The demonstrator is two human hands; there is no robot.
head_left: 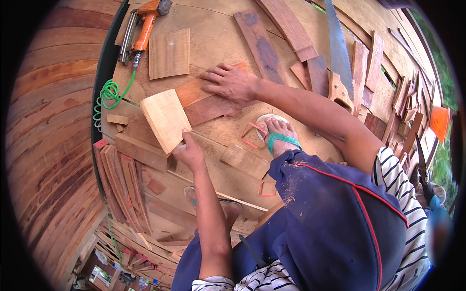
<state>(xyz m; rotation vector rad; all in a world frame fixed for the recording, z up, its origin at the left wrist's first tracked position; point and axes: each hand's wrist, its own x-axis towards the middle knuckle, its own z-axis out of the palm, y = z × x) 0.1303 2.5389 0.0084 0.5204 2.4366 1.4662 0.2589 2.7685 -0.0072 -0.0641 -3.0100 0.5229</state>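
A pale, squarish wood board [162,119] is pinched by my left hand [188,153] at its lower right corner, between thumb and fingers. My right hand [230,85] lies with fingers spread over an orange-brown board [189,94], partly hiding it and a darker reddish board [208,114] beside it. The pale board's right edge meets or overlaps those boards; which, I cannot tell. A square wood piece [169,51] lies above them, and another short piece [245,160] lies below, near my sandaled foot [280,138].
An orange nail gun [144,34] with a coiled green hose [110,94] lies at the upper left. A handsaw [340,63] and many loose boards [371,63] lie to the right. Stacked strips [121,189] stand at the lower left, beside a curved plank surface [53,136].
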